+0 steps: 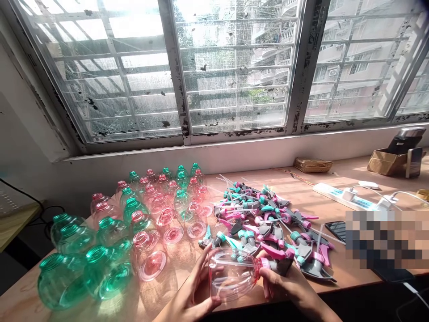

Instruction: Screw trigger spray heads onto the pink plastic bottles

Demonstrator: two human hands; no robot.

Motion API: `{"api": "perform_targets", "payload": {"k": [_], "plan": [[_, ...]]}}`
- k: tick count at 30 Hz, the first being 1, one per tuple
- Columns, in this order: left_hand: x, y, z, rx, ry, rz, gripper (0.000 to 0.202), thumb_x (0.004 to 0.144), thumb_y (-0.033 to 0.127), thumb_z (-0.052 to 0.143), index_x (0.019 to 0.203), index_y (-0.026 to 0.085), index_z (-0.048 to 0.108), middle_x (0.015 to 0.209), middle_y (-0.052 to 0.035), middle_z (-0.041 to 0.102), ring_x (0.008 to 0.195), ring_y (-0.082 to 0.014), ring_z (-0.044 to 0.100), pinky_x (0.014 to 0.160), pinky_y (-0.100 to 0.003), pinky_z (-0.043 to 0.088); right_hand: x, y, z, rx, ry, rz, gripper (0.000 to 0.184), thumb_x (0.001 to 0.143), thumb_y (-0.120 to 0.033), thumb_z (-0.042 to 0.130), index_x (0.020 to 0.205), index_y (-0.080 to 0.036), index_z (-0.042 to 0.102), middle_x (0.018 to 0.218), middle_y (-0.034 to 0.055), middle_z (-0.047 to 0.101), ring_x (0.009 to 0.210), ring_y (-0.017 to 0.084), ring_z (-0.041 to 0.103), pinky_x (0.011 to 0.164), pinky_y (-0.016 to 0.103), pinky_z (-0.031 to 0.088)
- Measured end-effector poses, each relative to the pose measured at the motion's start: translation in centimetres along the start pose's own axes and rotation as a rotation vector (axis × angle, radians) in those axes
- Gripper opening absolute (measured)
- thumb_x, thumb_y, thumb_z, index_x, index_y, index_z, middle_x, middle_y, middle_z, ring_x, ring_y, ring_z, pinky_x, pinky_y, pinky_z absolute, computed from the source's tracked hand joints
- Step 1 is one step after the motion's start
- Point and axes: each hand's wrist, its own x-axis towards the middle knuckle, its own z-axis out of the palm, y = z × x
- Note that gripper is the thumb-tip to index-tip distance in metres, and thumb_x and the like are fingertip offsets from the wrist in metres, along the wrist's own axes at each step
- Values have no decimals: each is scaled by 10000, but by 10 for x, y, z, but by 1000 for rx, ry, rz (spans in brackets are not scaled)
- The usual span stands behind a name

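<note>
Cradles a pink bottle [231, 277] sideways by its base in the left hand [191, 290], near the table [298, 185] edge; grips the neck in the right hand [284, 284], with a spray head [283, 264] already at the mouth. Leaves green bottles [107, 273] and pink bottles [150, 259] uncapped at left, loose spray heads [268, 232] piled beyond.

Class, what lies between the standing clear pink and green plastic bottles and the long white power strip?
In the head view, a loose heap of pink, teal and grey plastic trigger sprayers lies between them.

smooth, glossy clear plastic bottle [231, 275]
</note>
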Motion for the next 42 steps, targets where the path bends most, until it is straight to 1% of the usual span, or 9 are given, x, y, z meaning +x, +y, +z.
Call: {"api": "perform_targets", "payload": {"k": [6, 10, 13, 16, 22, 27, 35, 38, 42], "plan": [[-3, 3, 2, -36, 3, -54, 1006, 922, 456, 699, 1595, 426, -49, 1712, -54, 243, 1514, -387, 347, 1204, -566, 350, 0, -2, 1, 40, -12, -37, 444, 845, -611, 724, 871, -168, 710, 575, 24, 711, 524, 177, 633, 540, 282, 468], [-3, 7, 4, -16, 39, -14, 1082, 848, 404, 799, 1602, 430, 25, 1712, -50, 241, 1545, -390, 271, 1249, -583, 249, 0, -4, 2, -12, 1, -30, 447, 842, -618, 722, 825, -171, 717, 558, 23, 706, 531, 179, 633, 568, 296, 488], [0, 3, 2, 7, 21, 65, 967, 862, 417, 777, 1597, 404, 148, 1700, -65, 262, 1540, -400, 279, 1249, -600, 237, -1, -2, 1, -23, -9, -8, 489, 843, -637, 707, 692, -172, 703, 571, 38, 711, 549, 178, 638, 576, 294, 492], [2, -2, -1, 16, -17, 76, 895, 878, 394, 761, 1584, 374, 212, 1707, -72, 238, 1543, -401, 269, 1244, -582, 268, 0, 1, 0, 16, -10, -7, 461, 848, -626, 711, 800, -167, 711, 585, 31, 718, 541, 170, 637, 550, 277, 480], [-3, -5, -1, 6, 20, 18, 912, 938, 399, 693, 1599, 431, 66, 1725, -50, 183, 1501, -359, 373, 1232, -537, 309, 2, 3, -1, 35, -40, -36, 439, 864, -601, 709, 914, -165, 691, 574, 19, 717, 520, 168, 637, 533, 269, 459], [-2, -11, 0, -32, 25, 48, 1069, 847, 456, 781, 1606, 412, 29, 1721, -78, 189, 1470, -402, 409, 1163, -559, 411, 1, -1, 0, 13, -31, -43, 424, 873, -593, 703, 924, -172, 684, 574, 14, 720, 545, 181, 650, 569, 290, 469], [5, -9, 1, -18, 15, 105, 891, 849, 422, 781, 1567, 367, 255, 1705, -77, 244, 1536, -414, 281, 1215, -599, 319, 0, 2, -1, 0, 7, -13, 434, 856, -589, 724, 873, -155, 733, 583, 34, 738, 557, 189, 653, 578, 289, 483], [4, -11, -1, -11, 9, 86, 914, 881, 388, 757, 1587, 392, 175, 1723, -74, 185, 1534, -396, 296, 1231, -581, 295, 0, 2, -2, -23, -22, -10, 476, 862, -617, 697, 744, -157, 730, 583, 49, 731, 556, 190, 653, 568, 286, 477], [0, -10, -2, -24, 22, 40, 927, 927, 395, 709, 1602, 426, 74, 1720, -68, 202, 1506, -370, 364, 1238, -567, 286, -1, -2, -1, -15, -19, -25, 454, 860, -620, 695, 918, -171, 733, 588, 24, 722, 552, 192, 648, 568, 292, 482]]}}
